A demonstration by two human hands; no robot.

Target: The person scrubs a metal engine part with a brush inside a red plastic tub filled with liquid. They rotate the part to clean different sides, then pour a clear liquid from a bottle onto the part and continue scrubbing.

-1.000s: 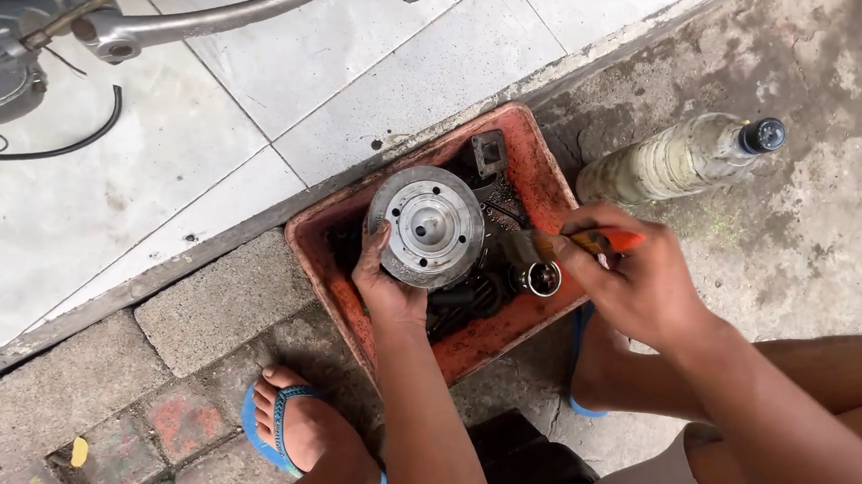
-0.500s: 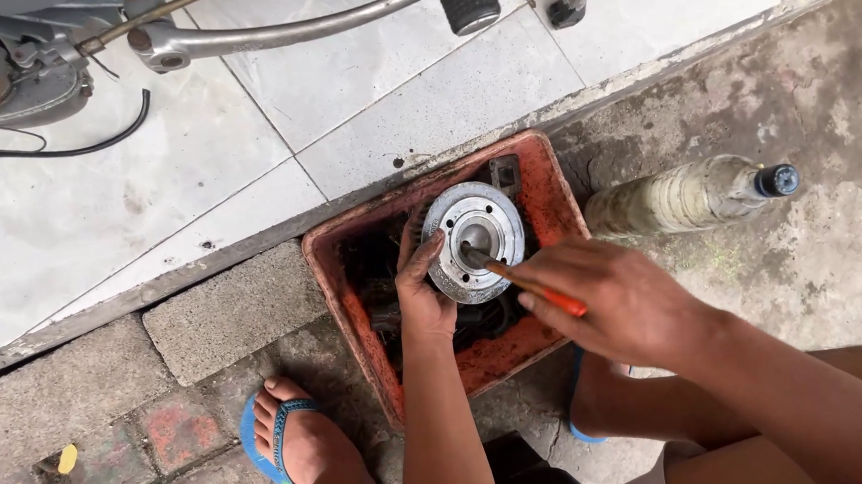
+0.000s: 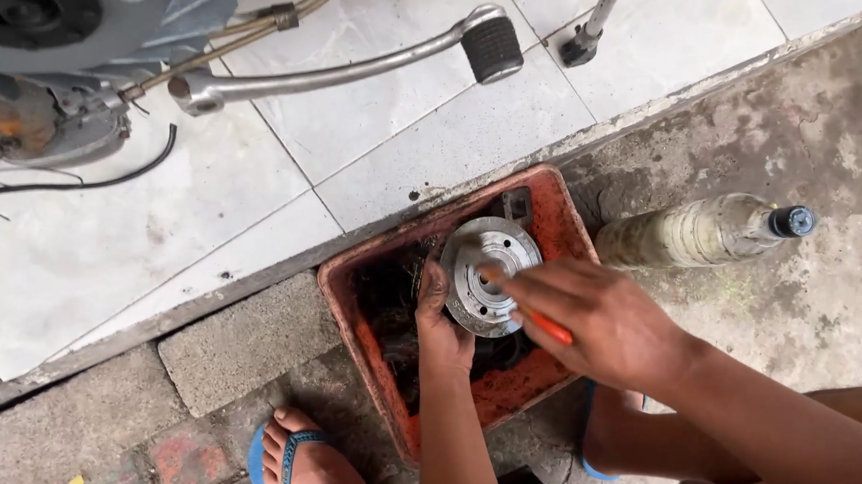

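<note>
My left hand (image 3: 443, 323) holds a round grey metal hub (image 3: 486, 269) by its left rim, over a dirty orange tray (image 3: 550, 200). My right hand (image 3: 595, 317) grips a thin orange-handled tool (image 3: 550, 328) and reaches over the hub, its fingers covering the hub's lower right part. The tool's tip is hidden by my fingers near the hub's centre. Dark oily parts lie in the tray under the hub.
A plastic bottle (image 3: 695, 231) with a dark cap lies on the concrete right of the tray. A motorcycle's engine (image 3: 41, 57), kick lever (image 3: 341, 70) and stand (image 3: 592, 18) are on the tiled floor beyond. My sandalled foot (image 3: 305, 469) rests on the bricks at lower left.
My right hand moved left from beside the tray onto the hub with the orange tool. The view shifted, so the tray now sits more to the right.
</note>
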